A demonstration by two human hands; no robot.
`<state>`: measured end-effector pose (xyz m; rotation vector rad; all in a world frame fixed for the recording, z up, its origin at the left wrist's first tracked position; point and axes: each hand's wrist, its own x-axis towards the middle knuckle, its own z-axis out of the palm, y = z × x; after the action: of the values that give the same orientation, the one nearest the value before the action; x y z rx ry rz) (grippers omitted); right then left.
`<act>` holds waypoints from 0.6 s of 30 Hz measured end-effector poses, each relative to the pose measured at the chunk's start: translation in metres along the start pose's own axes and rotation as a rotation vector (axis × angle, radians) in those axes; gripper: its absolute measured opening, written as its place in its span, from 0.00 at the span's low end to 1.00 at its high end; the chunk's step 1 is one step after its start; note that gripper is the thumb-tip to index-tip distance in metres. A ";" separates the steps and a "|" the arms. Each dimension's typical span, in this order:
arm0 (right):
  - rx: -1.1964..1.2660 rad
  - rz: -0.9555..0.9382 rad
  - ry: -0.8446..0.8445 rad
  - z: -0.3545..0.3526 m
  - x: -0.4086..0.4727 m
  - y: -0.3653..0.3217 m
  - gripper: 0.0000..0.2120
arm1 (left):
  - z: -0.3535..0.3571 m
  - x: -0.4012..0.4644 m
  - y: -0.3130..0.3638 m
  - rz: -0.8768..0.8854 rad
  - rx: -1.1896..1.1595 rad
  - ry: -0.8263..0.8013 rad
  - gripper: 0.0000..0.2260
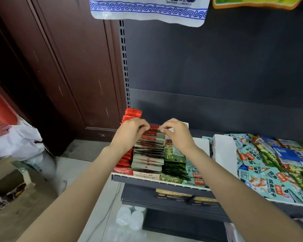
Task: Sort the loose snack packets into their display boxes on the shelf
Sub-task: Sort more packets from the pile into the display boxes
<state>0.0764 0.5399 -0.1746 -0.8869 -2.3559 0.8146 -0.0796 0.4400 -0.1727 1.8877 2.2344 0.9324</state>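
- Both hands are up at the back end of the middle row on the shelf (157,179). The left hand (129,131) and right hand (177,135) each pinch a top corner of the same red packet (152,131), so both grips are closed on that one packet, thumb and fingertips curled over its top edge.
- Key relation: the packet stands upright and crosswise, its top edge running left to right between the two grips. The beige row (149,154) it's joining runs front to back, toward the camera. So the packet's face is parallel to its neighbours, and the way in is straight down, not sideways.
- It sits at the far end of that row, with what look like a couple more red-topped ones right in front of it, then the beige ones.
- Neighbours are tight: a red row (129,117) touching on the left, a green row (174,161) just beside on the right. My guess is any tilt would snag the corners.
- Neither hand is really nearer, they're mirrored on the packet. If one lets go, I'd bet the right, since the loose pile (269,163) lies well off to that side.
- Plenty left to sort, judging by that pile.
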 end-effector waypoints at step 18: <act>0.091 0.331 0.325 -0.144 -0.098 0.155 0.11 | 0.150 0.030 0.212 0.106 0.039 -0.097 0.11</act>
<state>0.2948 0.6166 -0.2007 -1.2852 -1.9046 0.8235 0.1616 0.5403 -0.1818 2.0391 2.1316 0.7981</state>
